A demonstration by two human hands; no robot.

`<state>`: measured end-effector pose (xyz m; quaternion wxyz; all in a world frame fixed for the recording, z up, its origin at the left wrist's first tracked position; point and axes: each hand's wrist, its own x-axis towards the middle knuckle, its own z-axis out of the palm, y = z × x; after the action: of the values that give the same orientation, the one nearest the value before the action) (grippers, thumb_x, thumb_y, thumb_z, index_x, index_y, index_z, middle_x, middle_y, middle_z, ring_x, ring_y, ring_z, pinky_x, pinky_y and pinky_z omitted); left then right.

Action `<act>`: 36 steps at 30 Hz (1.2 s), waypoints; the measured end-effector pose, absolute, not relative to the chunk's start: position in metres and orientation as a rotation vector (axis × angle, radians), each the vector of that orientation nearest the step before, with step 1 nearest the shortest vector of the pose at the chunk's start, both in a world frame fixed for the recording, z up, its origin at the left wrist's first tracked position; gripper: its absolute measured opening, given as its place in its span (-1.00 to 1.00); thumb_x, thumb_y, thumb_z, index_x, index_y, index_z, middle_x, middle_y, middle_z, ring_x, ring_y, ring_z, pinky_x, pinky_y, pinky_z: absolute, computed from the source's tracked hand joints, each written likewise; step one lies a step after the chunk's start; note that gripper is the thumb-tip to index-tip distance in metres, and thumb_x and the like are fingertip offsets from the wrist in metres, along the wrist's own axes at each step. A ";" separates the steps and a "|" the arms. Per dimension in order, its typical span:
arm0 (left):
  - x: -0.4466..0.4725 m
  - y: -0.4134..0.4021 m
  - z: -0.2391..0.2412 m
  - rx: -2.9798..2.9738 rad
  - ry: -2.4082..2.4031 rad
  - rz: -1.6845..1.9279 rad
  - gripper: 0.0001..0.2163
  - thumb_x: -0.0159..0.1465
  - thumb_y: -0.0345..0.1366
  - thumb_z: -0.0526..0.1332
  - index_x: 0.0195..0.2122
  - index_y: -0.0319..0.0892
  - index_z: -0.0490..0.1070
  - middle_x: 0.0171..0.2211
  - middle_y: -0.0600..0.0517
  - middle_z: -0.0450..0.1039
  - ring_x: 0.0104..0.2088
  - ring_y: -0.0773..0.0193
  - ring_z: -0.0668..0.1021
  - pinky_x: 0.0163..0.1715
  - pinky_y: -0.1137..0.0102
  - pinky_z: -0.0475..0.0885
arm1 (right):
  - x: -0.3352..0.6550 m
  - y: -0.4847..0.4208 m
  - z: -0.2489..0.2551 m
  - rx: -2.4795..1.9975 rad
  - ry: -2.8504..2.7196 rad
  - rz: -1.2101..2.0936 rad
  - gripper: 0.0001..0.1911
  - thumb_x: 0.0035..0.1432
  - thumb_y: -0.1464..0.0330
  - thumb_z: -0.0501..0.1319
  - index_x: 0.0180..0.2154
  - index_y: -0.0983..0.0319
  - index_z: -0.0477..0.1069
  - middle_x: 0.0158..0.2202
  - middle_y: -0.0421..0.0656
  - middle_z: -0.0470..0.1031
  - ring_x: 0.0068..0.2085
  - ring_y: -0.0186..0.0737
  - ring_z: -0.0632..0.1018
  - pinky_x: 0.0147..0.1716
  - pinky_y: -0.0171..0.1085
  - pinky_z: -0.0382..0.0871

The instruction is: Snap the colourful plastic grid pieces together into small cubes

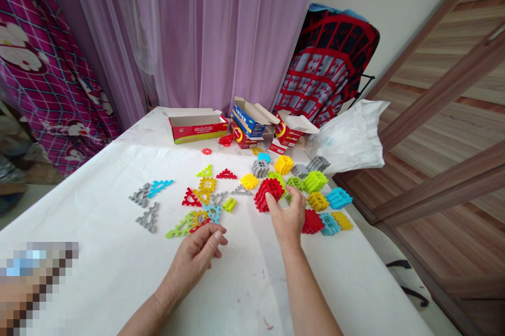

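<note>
Red ribbed plastic block gripped by right hand; left hand curled, its hold unclear

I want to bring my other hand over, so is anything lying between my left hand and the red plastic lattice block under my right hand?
Nothing visible. Between your left hand and the red plastic lattice block at your right hand lies bare white table cover; a small lime-green plastic piece sits just beyond that line.
</note>
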<state>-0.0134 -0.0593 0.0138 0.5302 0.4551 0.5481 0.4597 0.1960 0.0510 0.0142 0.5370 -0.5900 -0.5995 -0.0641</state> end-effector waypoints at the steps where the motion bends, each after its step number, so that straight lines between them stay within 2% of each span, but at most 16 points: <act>1: -0.013 -0.059 0.013 1.091 1.308 1.098 -0.54 0.12 0.19 0.17 -0.27 -0.14 0.47 -0.36 -0.02 0.52 -0.48 0.30 0.50 -0.65 0.51 0.33 | 0.196 0.049 0.016 -1.387 -1.435 -0.166 -0.56 0.04 0.12 0.26 -0.11 0.24 0.35 -0.08 0.05 0.43 0.01 0.04 0.42 0.02 0.07 0.31; 4: -0.013 -0.059 0.013 1.084 1.318 1.100 -0.53 0.10 0.19 0.18 -0.27 -0.14 0.47 -0.38 -0.01 0.52 -0.50 0.31 0.50 -0.66 0.51 0.33 | 0.200 0.038 0.023 -1.319 -1.470 -0.216 -0.77 0.14 0.25 0.17 -0.18 0.22 0.40 -0.09 0.02 0.42 0.00 -0.01 0.44 0.01 0.02 0.34; 6: -0.013 -0.059 0.013 1.070 1.326 1.100 -0.53 0.08 0.20 0.20 -0.28 -0.14 0.47 -0.39 0.00 0.52 -0.51 0.31 0.49 -0.67 0.51 0.32 | 0.204 0.030 0.025 -1.278 -1.524 -0.201 -0.84 0.20 0.34 0.09 -0.28 0.20 0.44 -0.20 -0.04 0.45 -0.10 -0.09 0.49 -0.07 -0.07 0.39; 10: -0.013 -0.058 0.014 1.064 1.323 1.098 -0.53 0.05 0.19 0.22 -0.29 -0.14 0.47 -0.41 0.00 0.52 -0.52 0.32 0.49 -0.67 0.51 0.32 | 0.206 0.022 0.026 -1.245 -1.656 -0.072 -0.74 0.21 0.42 0.02 -0.36 0.20 0.47 -0.36 -0.12 0.51 -0.28 -0.19 0.53 -0.25 -0.21 0.41; 29: -0.014 -0.060 0.012 1.117 1.325 1.090 -0.57 0.11 0.14 0.18 -0.26 -0.14 0.45 -0.40 0.00 0.54 -0.50 0.32 0.51 -0.65 0.50 0.32 | 0.202 0.031 0.019 -1.439 -1.712 0.054 -0.68 0.20 0.34 -0.04 -0.30 0.23 0.48 -0.30 -0.09 0.58 -0.25 -0.16 0.55 -0.22 -0.24 0.34; 36: -0.013 -0.058 0.016 1.075 1.335 1.089 -0.53 0.06 0.17 0.21 -0.27 -0.15 0.46 -0.41 -0.01 0.54 -0.52 0.32 0.50 -0.65 0.50 0.31 | 0.200 0.032 0.023 -1.500 -1.691 0.082 -0.67 0.18 0.32 -0.05 -0.30 0.21 0.48 -0.30 -0.08 0.60 -0.26 -0.15 0.56 -0.23 -0.24 0.35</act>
<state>-0.0133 -0.0582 0.0164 0.5275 0.4499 0.5584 0.4556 0.2005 0.0320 0.0232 0.4257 -0.5999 -0.6766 0.0330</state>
